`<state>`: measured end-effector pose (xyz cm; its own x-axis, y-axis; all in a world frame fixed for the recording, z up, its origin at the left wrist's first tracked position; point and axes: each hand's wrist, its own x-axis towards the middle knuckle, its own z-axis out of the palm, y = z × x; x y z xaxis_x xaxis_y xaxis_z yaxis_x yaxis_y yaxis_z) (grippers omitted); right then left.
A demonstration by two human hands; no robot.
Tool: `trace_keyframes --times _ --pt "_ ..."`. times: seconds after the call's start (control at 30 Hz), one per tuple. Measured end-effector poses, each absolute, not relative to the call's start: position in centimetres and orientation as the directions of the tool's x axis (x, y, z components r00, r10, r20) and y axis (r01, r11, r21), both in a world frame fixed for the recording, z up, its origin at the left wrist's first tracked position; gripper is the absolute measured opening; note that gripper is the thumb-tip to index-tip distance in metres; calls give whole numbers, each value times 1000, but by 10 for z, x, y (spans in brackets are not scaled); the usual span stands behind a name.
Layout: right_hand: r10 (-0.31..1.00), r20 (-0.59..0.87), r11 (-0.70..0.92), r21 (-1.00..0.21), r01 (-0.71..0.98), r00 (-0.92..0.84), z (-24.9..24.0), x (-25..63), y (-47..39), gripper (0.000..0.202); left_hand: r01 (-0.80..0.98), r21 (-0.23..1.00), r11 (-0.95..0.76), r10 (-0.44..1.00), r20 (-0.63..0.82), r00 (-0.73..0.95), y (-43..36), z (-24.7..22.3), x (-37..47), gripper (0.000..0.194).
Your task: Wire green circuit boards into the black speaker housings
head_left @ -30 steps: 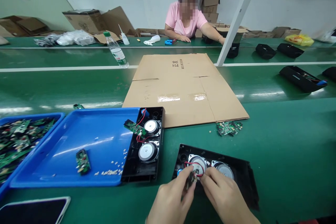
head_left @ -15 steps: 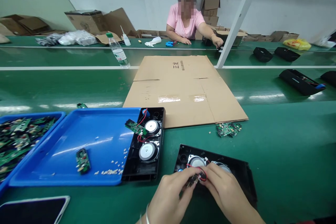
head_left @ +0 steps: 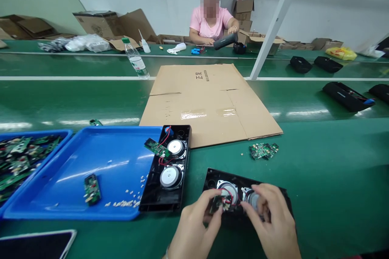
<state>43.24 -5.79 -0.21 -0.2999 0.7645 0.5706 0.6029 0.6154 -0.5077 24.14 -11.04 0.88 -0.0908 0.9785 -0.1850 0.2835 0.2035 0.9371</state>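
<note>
My left hand [head_left: 199, 220] pinches a small circuit board [head_left: 219, 204] with red wires [head_left: 231, 194] attached. The board is over the near speaker housing [head_left: 284, 194], a black open shell with two round speakers, lying on the bench in front of me. My right hand [head_left: 272, 214] hovers above the right speaker [head_left: 249, 196] of that shell, thumb and fingers apart. A red wire runs close to its thumb tip. Left of it lies a second speaker housing [head_left: 165, 198], resting on the tray's edge, with a wired circuit board [head_left: 156, 147] across it.
A blue tray [head_left: 100, 143] holds one circuit board [head_left: 92, 189] and small white bits. Another blue tray [head_left: 68, 134] is heaped with boards. Beyond lie flat cardboard [head_left: 206, 101], loose boards [head_left: 263, 150] and a water bottle [head_left: 136, 60]. A phone [head_left: 36, 247] is at front left. A co-worker [head_left: 209, 24] sits opposite.
My hands have parted: the right has moved off the board and wires to the right and opened. The left still holds the board. The co-worker has lifted a dark speaker case.
</note>
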Motion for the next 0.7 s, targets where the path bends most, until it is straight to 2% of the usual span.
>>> trace_keyframes --times 0.07,0.2,0.33,0.5,0.7 --pt "787 563 579 -532 618 -253 1 433 -56 22 270 932 243 969 -221 -112 -110 12 242 24" --pt "765 543 636 -549 542 -347 1 432 -55 25 111 939 327 930 -299 -215 -109 17 251 24" --pt "726 531 687 -519 509 -438 -4 432 -58 28 -16 930 367 894 -357 -271 -109 16 261 33" --pt "703 520 710 -490 506 -484 -7 430 -60 32 15 943 331 907 -314 -279 -110 12 269 37" --pt "709 503 705 -477 525 -494 -10 430 -59 31 80 964 252 946 -228 -232 -111 14 271 18"
